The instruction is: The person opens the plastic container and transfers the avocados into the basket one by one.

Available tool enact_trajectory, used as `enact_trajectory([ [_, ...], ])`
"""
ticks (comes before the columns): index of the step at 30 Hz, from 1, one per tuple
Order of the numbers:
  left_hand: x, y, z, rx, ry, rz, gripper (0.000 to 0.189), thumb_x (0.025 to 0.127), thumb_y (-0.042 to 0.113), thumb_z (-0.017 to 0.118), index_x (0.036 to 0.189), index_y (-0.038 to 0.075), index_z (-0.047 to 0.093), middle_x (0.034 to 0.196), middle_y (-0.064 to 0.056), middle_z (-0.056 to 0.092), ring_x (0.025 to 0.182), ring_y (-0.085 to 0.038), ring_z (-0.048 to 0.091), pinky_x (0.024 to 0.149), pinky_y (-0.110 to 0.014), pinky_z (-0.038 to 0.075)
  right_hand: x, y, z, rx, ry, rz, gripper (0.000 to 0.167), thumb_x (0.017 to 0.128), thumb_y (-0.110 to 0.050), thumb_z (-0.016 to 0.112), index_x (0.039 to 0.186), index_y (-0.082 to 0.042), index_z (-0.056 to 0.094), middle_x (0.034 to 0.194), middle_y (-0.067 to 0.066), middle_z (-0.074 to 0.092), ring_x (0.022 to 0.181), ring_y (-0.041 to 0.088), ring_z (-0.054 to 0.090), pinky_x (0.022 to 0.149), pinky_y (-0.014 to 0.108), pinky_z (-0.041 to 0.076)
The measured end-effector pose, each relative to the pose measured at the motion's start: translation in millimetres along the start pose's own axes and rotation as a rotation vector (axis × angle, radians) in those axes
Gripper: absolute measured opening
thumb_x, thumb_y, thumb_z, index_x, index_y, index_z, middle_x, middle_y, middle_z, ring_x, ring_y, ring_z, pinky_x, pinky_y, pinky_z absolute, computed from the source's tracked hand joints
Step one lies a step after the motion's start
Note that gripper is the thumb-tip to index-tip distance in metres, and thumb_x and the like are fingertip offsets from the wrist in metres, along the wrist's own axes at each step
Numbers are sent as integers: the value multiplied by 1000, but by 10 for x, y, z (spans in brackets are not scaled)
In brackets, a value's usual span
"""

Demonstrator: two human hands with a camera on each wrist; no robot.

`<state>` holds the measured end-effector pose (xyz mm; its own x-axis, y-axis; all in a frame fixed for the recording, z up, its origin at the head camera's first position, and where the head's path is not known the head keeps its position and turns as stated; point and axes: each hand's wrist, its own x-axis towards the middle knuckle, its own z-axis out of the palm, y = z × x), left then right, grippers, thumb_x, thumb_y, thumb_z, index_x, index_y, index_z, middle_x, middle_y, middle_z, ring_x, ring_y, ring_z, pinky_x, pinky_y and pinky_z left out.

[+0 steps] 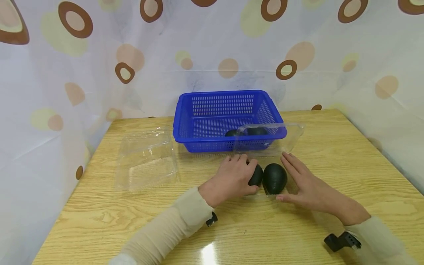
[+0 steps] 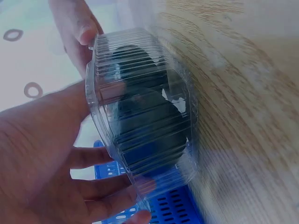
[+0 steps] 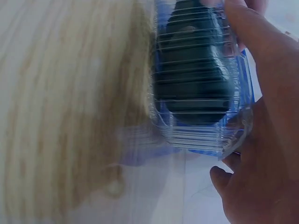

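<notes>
Two dark green avocados, a left one (image 1: 255,176) and a right one (image 1: 275,179), sit side by side in a clear plastic clamshell box (image 2: 140,112). Its transparent lid (image 1: 291,138) stands raised at the back, overlapping the basket's front. My left hand (image 1: 233,176) curls over the left avocado, thumb on the near side and fingers on the far side, hiding part of it. Beside the box's right end, my right hand (image 1: 308,186) holds its fingers straight, thumb near the front rim and fingertips by the back. In the right wrist view, the clear wall covers an avocado (image 3: 194,74).
Behind the box stands a blue perforated basket (image 1: 183,117) with two more dark avocados (image 1: 256,131) near its front right. A second clear plastic box (image 1: 145,162) lies opened on the left of the wooden table (image 1: 99,217). A patterned cloth (image 1: 205,48) hangs behind.
</notes>
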<state>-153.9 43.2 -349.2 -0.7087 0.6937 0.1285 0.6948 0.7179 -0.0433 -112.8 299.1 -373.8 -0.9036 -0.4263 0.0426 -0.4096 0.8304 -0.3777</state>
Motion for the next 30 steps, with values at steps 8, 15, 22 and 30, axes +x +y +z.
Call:
enact_trajectory([
  [8,50,17,8,-15,-30,2,65,82,61,70,128,18,55,113,-3,66,94,-20,68,77,-39,55,18,-24,-36,1,-3,10,114,81,-54,76,160,-9,8,167,15,7,151,42,13,107,68,34],
  [15,81,-18,20,-120,-85,-12,64,83,52,73,135,19,53,120,-3,65,101,-22,67,95,-51,52,21,-30,-28,-10,-4,30,116,79,-57,76,160,-10,8,167,14,7,151,42,14,107,69,33],
  [22,86,-54,41,-227,-86,-11,63,82,42,75,136,20,53,127,-1,62,108,-18,63,98,-47,50,17,-35,-36,5,-7,36,116,80,-56,76,161,-11,6,167,14,7,152,41,13,107,70,32],
  [30,90,-70,38,-176,-84,43,63,84,45,75,138,25,52,127,-1,62,112,-16,61,98,-48,51,13,-34,-43,21,-11,52,116,80,-56,76,161,-12,5,167,14,7,151,42,13,107,70,32],
])
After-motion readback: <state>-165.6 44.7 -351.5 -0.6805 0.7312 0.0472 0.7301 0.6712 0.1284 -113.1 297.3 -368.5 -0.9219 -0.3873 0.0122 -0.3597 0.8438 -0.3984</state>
